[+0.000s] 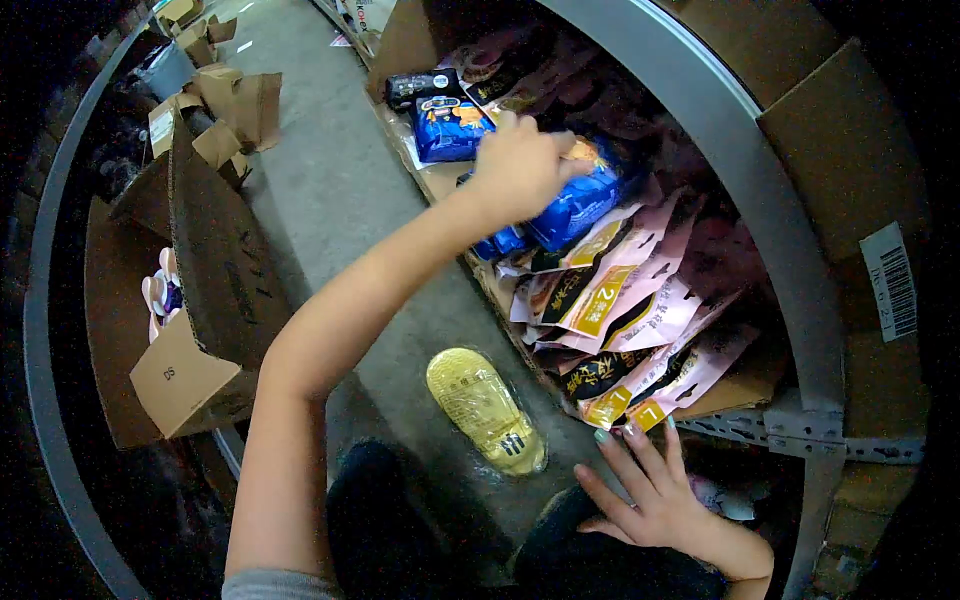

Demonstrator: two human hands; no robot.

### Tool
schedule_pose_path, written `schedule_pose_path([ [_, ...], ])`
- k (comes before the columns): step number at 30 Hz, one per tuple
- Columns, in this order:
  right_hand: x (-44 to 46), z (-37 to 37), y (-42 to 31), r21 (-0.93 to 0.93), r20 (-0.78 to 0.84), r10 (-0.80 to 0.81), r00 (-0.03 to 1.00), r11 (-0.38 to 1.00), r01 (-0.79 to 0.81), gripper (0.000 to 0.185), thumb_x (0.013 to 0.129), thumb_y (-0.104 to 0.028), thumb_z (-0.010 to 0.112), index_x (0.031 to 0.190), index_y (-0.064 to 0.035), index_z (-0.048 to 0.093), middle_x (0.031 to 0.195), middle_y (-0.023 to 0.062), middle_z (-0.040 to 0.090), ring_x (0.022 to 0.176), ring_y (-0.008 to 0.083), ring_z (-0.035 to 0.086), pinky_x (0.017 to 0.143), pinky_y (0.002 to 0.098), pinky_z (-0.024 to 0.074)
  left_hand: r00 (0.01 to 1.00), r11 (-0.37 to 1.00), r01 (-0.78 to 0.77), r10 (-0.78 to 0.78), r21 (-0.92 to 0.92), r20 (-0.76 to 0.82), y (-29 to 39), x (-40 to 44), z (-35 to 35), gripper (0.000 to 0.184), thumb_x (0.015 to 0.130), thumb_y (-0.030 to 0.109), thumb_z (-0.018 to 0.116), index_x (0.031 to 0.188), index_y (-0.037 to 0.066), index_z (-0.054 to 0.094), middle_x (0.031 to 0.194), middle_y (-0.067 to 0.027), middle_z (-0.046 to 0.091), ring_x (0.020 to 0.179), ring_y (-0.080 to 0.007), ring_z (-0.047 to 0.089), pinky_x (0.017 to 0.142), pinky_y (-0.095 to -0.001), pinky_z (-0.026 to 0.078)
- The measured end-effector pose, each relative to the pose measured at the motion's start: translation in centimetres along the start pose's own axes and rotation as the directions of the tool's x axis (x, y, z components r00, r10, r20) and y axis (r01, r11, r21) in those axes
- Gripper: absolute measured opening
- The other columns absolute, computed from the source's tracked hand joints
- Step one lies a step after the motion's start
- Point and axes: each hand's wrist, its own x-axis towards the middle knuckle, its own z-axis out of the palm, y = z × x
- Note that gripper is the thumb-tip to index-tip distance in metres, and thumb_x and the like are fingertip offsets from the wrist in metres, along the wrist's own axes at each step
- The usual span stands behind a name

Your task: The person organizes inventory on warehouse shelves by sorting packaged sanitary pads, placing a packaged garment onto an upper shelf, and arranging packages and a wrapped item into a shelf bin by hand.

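My left hand (522, 172) reaches across the shelf, its fingers bent over the top edge of a blue plastic package (582, 208) and seeming to grip it; the fingertips are partly blurred. Beside it lie another blue package (446, 128) and a small black packet (420, 88). Pink packets with gold labels (606, 300) are stacked in a slanting row nearer to me. Down by the front of that row, my right hand (648, 495) is open with fingers spread, its fingertips close to the lowest pink packets, holding nothing.
A yellow slipper in clear wrap (485, 410) lies on the grey floor (330, 120). An open cardboard box (225, 270) stands at left, more cartons (240, 105) behind it. The grey shelf upright (715, 75) curves along the right, by a box with a barcode label (890, 280).
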Motion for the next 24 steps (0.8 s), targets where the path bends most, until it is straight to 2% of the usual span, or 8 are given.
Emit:
schedule_pose_path([
  [2,-0.2,-0.1,0.1,0.018,0.016,0.017,1.000,1.000,-0.017,0.054,0.066,-0.050,0.048,0.107,-0.0152,0.047,0.115,0.0115,0.039,0.110,0.0284,0.030,0.087,0.0548,0.0191,0.975,0.926,-0.197,0.149,-0.322,-0.168,-2.2,1.3,-0.4,0.038,0.075,0.039,0.043,0.092,0.007,0.054,0.082,-0.0173,0.053,0.081,-0.0326,0.049,0.069,-0.0401,0.040],
  [3,-0.4,0.0,0.2,0.020,0.016,0.016,1.000,1.000,-0.017,0.054,0.066,-0.050,0.048,0.107,-0.0152,0.047,0.115,0.0115,0.039,0.110,0.0284,0.030,0.087,0.0548,0.0191,0.982,0.961,0.049,-0.095,-0.272,-0.160,-2.7,1.7,-1.0,0.035,0.078,0.030,0.040,0.092,0.001,0.053,0.086,-0.0204,0.053,0.082,-0.0317,0.051,0.073,-0.0347,0.039],
  [4,-0.5,0.1,0.2,0.015,-0.003,0.003,1.000,1.000,-0.003,0.053,0.066,-0.050,0.048,0.106,-0.0152,0.047,0.114,0.0110,0.040,0.109,0.0281,0.030,0.087,0.0547,0.0195,0.949,0.959,0.031,-0.116,-0.281,-0.293,-4.8,2.4,-0.2,0.035,0.077,0.032,0.042,0.092,0.002,0.053,0.083,-0.0192,0.054,0.079,-0.0318,0.052,0.070,-0.0357,0.040],
  [9,-0.6,0.5,0.3,0.009,-0.041,-0.036,0.999,0.999,0.036,0.051,0.066,-0.051,0.048,0.104,-0.0160,0.049,0.108,0.0081,0.045,0.108,0.0257,0.033,0.086,0.0537,0.0219,0.852,0.850,0.476,-0.510,-0.225,-0.123,-15.0,3.7,3.6,0.031,0.066,0.023,0.053,0.085,-0.002,0.054,0.081,-0.0223,0.054,0.078,-0.0344,0.051,0.071,-0.0393,0.040],
  [12,-0.6,0.9,0.6,0.043,-0.073,-0.088,0.994,0.995,0.091,0.050,0.066,-0.051,0.048,0.103,-0.0162,0.049,0.106,0.0069,0.046,0.106,0.0250,0.035,0.087,0.0536,0.0212,0.924,0.935,0.331,-0.348,-0.124,-0.158,-16.2,3.3,5.8,0.039,0.061,0.021,0.058,0.092,-0.001,0.051,0.085,-0.0214,0.053,0.081,-0.0333,0.051,0.073,-0.0383,0.040],
  [17,0.4,2.2,1.0,0.094,-0.065,-0.155,0.986,0.983,0.161,0.045,0.064,-0.046,0.055,0.095,-0.0143,0.055,0.100,0.0093,0.049,0.100,0.0255,0.039,0.091,0.0494,0.0196,0.961,0.923,0.168,-0.232,0.347,0.151,-15.7,4.1,8.2,0.087,0.042,0.034,0.071,0.115,0.013,0.030,0.109,-0.0206,0.036,0.095,-0.0382,0.040,0.078,-0.0475,0.035],
  [20,0.8,2.2,1.0,0.085,-0.009,-0.136,0.991,0.987,0.136,0.044,0.064,-0.045,0.054,0.095,-0.0146,0.055,0.101,0.0089,0.049,0.099,0.0242,0.042,0.091,0.0472,0.0203,0.959,0.902,0.111,-0.207,0.416,0.193,-15.4,4.5,7.0,0.092,0.036,0.040,0.073,0.114,0.013,0.032,0.108,-0.0189,0.036,0.094,-0.0364,0.040,0.078,-0.0462,0.035],
  [24,0.7,2.8,1.1,0.297,-0.060,-0.132,0.989,0.944,0.144,0.050,0.068,-0.038,0.052,0.106,-0.0065,0.044,0.113,0.0164,0.039,0.106,0.0298,0.036,0.090,0.0460,0.0232,0.950,0.961,0.207,-0.242,0.182,0.195,-15.8,5.2,6.3,0.092,0.036,0.055,0.068,0.105,0.003,0.037,0.098,-0.0200,0.046,0.090,-0.0346,0.045,0.076,-0.0405,0.038],
])
